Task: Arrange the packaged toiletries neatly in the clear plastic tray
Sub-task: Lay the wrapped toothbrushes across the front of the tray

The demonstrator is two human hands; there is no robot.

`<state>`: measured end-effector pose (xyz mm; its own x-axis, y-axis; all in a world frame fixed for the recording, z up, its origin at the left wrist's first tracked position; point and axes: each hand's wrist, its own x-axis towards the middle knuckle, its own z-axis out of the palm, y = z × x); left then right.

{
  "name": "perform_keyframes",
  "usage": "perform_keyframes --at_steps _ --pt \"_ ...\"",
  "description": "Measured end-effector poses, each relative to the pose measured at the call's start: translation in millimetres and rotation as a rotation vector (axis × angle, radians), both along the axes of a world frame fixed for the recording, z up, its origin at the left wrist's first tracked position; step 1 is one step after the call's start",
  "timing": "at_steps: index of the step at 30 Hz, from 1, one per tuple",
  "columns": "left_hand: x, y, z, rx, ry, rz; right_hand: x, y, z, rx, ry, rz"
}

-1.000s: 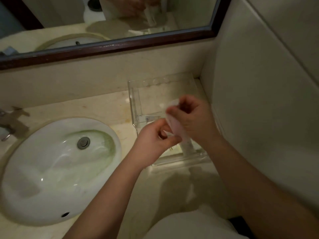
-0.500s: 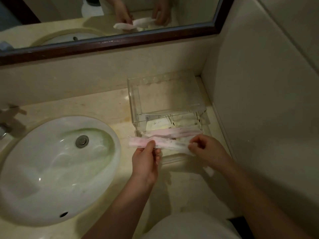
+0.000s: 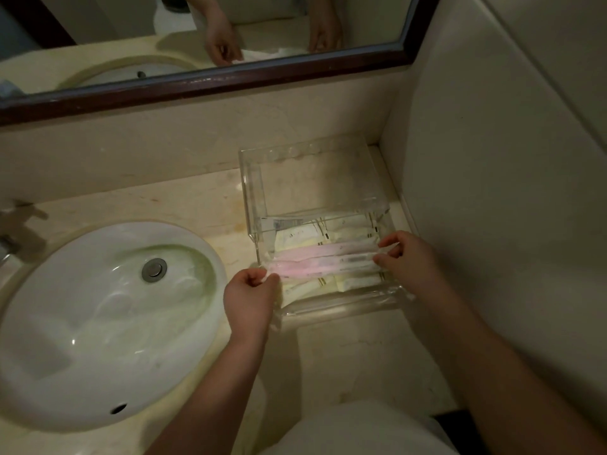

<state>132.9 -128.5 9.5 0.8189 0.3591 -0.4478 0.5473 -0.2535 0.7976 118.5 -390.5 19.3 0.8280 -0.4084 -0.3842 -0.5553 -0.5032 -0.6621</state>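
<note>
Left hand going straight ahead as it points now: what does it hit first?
Probably the left wall of the clear tray, just past the pink packet that the left hand pinches; depth is unclear.

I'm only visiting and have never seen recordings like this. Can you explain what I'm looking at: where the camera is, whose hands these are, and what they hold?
There is no machine here. A person wears a wide-angle camera on the head, looking forward and down, so you see their own arms. The left hand and the right hand each pinch one end of a long pink packet with the fingers, holding it across the clear plastic tray. A second pink packet lies just behind it, over flat pale packets in the tray. The tray stands on a stone counter, in the corner, to the right of a white sink. The mirror above reflects the same hands.
</note>
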Motion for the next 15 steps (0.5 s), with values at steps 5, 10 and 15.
perform_keyframes --at_steps 5,10,15 --pt "-2.3 -1.6 -0.9 0.094 -0.007 -0.06 -3.1 4.0 -1.5 -0.134 -0.028 -0.062" --pt "-3.1 -8.0 5.9 0.141 -0.017 -0.059 -3.8 5.9 -2.7 -0.219 -0.054 -0.059" --pt "-1.1 -6.8 1.1 0.064 0.059 -0.053 -14.6 19.6 -8.3 -0.121 -0.077 -0.125"
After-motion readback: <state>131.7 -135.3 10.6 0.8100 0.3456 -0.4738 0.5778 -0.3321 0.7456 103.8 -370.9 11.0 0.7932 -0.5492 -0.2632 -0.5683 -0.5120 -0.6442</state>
